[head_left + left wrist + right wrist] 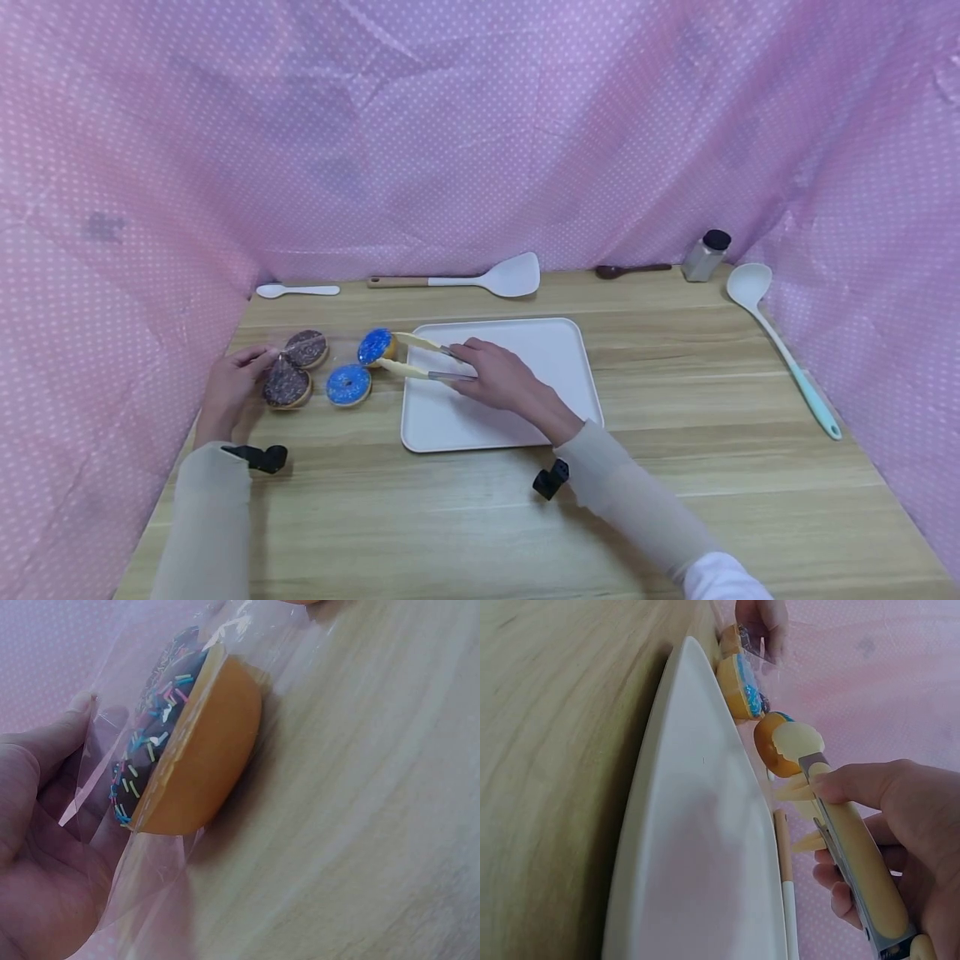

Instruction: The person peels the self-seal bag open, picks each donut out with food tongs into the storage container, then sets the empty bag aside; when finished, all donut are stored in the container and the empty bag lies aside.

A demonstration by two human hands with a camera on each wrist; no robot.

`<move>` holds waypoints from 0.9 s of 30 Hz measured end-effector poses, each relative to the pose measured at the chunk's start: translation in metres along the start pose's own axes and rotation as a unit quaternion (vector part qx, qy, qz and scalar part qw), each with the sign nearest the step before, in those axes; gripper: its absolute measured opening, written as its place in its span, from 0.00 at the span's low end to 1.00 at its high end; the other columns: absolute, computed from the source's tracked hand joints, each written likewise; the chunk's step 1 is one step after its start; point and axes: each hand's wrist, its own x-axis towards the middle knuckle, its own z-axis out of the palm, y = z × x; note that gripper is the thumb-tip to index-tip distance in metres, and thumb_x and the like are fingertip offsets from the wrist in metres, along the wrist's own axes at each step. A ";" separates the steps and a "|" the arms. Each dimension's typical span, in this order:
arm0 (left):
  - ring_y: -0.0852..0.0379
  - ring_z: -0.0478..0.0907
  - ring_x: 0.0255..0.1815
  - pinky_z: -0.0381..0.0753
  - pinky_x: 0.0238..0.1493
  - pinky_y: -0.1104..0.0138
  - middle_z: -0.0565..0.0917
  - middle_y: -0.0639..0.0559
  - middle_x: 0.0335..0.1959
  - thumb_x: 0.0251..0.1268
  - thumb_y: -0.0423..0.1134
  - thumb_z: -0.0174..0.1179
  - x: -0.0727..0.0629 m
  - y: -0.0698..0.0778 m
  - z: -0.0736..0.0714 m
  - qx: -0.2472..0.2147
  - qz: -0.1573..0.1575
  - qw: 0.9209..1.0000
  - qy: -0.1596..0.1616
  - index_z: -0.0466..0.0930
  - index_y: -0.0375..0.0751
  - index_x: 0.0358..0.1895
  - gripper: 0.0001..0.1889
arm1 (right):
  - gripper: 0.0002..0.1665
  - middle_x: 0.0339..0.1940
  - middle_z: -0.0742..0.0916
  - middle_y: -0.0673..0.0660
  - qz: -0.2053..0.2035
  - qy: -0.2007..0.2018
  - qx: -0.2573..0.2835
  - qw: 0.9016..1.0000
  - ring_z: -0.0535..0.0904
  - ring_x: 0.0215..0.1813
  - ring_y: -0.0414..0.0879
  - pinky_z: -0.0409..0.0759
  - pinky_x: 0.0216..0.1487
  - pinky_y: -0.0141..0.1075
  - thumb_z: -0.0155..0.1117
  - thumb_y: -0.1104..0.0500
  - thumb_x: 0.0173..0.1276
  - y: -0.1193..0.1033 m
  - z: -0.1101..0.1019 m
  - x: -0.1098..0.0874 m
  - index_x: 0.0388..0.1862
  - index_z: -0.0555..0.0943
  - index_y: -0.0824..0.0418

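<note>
My left hand (227, 385) pinches the edge of a clear plastic wrapper (112, 712) at the table's left side. Inside or under that plastic lie two chocolate-topped donuts (287, 387) with sprinkles and a blue-topped donut (349, 395). My right hand (497, 377) grips a pair of tongs (407, 368) with cream tips and metal arms. Between those tips, a second blue donut (375, 345) stands tilted at the tray's left edge. In the right wrist view, a tongs tip (799, 741) overlaps this donut; how firmly it is held I cannot tell.
A white rectangular tray (442, 425) lies under my right hand. Along the back are a white spoon (298, 290), a spatula (512, 277), a dark brown spoon (632, 270) and a black-capped jar (705, 257). A ladle (787, 354) rests at the right. Pink dotted cloth (480, 133) surrounds the table.
</note>
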 end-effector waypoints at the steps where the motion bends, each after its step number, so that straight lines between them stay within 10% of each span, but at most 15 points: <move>1: 0.79 0.73 0.39 0.75 0.42 0.84 0.76 0.79 0.34 0.63 0.58 0.57 0.000 0.000 0.000 0.000 -0.002 1.000 -0.001 0.76 0.38 0.58 0.30 | 0.31 0.50 0.82 0.52 -0.001 0.004 0.004 1.000 0.75 0.42 0.41 0.78 0.42 0.36 0.66 0.48 0.64 0.001 -0.001 -0.003 0.65 0.73 0.53; 27: 0.79 0.74 0.37 0.75 0.41 0.83 0.77 0.81 0.31 0.65 0.56 0.57 0.003 0.002 0.000 0.009 0.014 1.000 -0.001 0.77 0.39 0.55 0.25 | 0.32 0.48 0.83 0.57 0.035 0.066 0.022 0.997 0.76 0.40 0.48 0.75 0.39 0.38 0.69 0.51 0.61 0.077 -0.028 -0.076 0.63 0.75 0.60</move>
